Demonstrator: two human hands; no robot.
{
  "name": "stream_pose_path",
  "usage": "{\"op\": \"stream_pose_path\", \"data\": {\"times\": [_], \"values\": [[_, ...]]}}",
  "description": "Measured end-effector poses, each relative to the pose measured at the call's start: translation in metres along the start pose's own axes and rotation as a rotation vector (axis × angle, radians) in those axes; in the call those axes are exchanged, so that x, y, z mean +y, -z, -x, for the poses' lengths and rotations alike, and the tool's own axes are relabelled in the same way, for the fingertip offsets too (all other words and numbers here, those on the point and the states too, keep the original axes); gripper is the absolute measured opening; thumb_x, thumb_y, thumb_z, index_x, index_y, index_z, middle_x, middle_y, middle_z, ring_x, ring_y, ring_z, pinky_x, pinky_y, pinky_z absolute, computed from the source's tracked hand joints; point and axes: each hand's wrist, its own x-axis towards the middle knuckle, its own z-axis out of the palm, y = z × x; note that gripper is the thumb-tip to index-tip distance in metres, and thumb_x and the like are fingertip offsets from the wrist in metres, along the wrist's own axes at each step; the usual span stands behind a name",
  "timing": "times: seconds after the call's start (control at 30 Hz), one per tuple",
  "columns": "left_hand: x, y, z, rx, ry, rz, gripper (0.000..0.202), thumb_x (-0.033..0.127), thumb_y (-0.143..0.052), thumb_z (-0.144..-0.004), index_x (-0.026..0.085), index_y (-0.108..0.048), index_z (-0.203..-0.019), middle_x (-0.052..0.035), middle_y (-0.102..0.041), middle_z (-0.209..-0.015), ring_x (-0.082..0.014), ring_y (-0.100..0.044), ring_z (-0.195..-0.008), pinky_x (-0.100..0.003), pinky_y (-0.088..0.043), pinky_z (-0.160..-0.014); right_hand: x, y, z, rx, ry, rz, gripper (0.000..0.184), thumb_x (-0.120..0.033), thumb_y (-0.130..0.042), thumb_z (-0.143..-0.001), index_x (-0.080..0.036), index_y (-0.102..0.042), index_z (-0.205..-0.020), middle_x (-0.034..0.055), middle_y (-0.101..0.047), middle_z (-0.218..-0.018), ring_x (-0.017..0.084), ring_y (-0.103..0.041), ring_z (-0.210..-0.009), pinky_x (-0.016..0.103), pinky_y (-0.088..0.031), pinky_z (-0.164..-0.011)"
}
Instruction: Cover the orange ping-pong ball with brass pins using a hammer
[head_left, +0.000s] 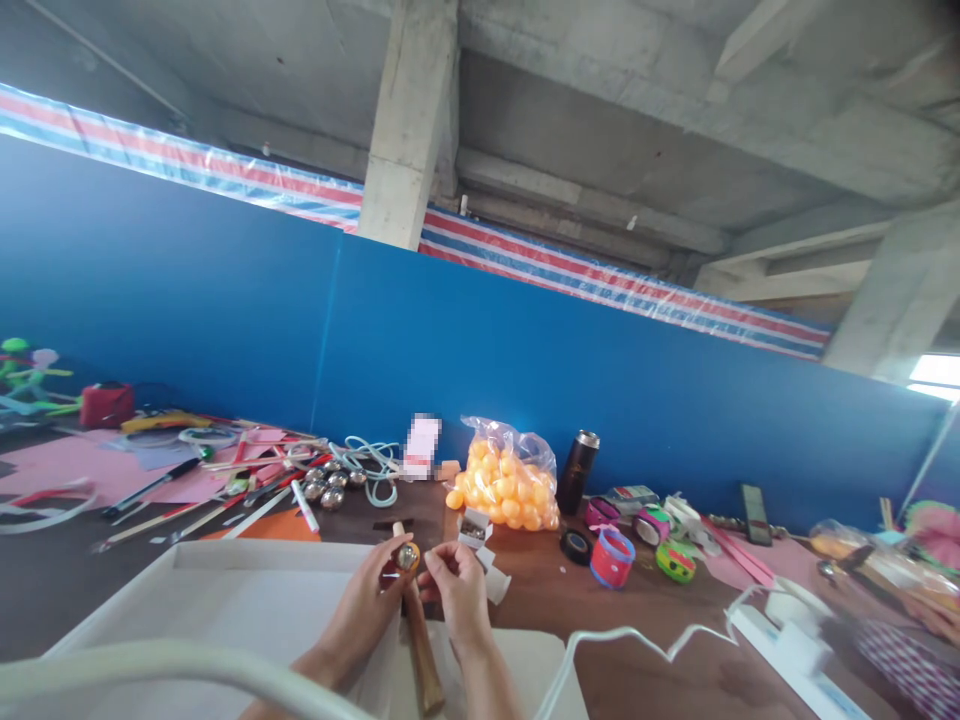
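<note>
My left hand (pixel 367 598) is curled around a small orange half-shell with a silver bell (pixel 407 556) in it, pinched at the fingertips. My right hand (pixel 459 590) is next to it, fingers pinched together on something too small to make out. Under both hands lies a hammer with a wooden handle (pixel 422 655), head toward the far side. A small white box (pixel 474 528) with dark bits stands just beyond my fingers. Both hands are over the far edge of a white tray (pixel 225 600).
A bag of orange balls (pixel 506 480), a black flask (pixel 577 470), rolls of coloured tape (pixel 611 555), several silver bells (pixel 330 485), pens, sticks and pink paper crowd the brown table. A white cable (pixel 637 640) runs at the right. A blue wall stands behind.
</note>
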Motion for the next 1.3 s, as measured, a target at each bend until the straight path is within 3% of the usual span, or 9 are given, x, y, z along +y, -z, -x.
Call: {"op": "stream_pose_path", "data": {"times": [0.37, 0.67, 0.9, 1.3], "values": [[0.001, -0.002, 0.000, -0.060, 0.011, 0.027, 0.041, 0.016, -0.055, -0.071, 0.018, -0.057, -0.112, -0.0080, -0.065, -0.101, -0.0203, -0.063, -0.082, -0.035, -0.053, -0.074, 0.004, 0.000, -0.001, -0.041, -0.089, -0.152, 0.028, -0.040, -0.068, -0.071, -0.013, -0.060, -0.071, -0.0033, -0.059, -0.053, 0.007, -0.051, -0.040, 0.016, -0.043, -0.037], [0.010, 0.001, 0.004, -0.123, -0.035, 0.049, 0.042, 0.011, -0.054, -0.068, 0.022, -0.060, -0.108, -0.0064, -0.063, -0.106, -0.0207, -0.062, -0.088, -0.034, -0.052, -0.077, -0.005, 0.005, 0.008, -0.198, -0.171, -0.334, 0.017, -0.029, -0.067, -0.074, -0.014, -0.065, -0.080, -0.0004, -0.062, -0.067, 0.004, -0.050, -0.050, 0.013, -0.038, -0.044], [0.010, -0.001, 0.005, -0.162, -0.039, 0.059, 0.043, 0.010, -0.054, -0.066, 0.020, -0.059, -0.109, -0.0073, -0.059, -0.106, -0.0200, -0.062, -0.084, -0.033, -0.054, -0.072, -0.003, 0.006, 0.008, -0.226, -0.188, -0.347, 0.015, -0.027, -0.067, -0.074, -0.012, -0.066, -0.075, -0.0018, -0.057, -0.059, 0.004, -0.047, -0.048, 0.013, -0.035, -0.042], [0.012, 0.000, 0.005, -0.153, -0.046, -0.001, 0.037, 0.017, -0.057, -0.071, 0.020, -0.060, -0.108, -0.0065, -0.063, -0.101, -0.0211, -0.061, -0.087, -0.034, -0.050, -0.077, -0.009, 0.006, 0.009, -0.220, -0.233, -0.339, 0.012, -0.024, -0.069, -0.068, -0.015, -0.061, -0.068, -0.0042, -0.056, -0.054, 0.004, -0.045, -0.043, 0.014, -0.033, -0.039]]}}
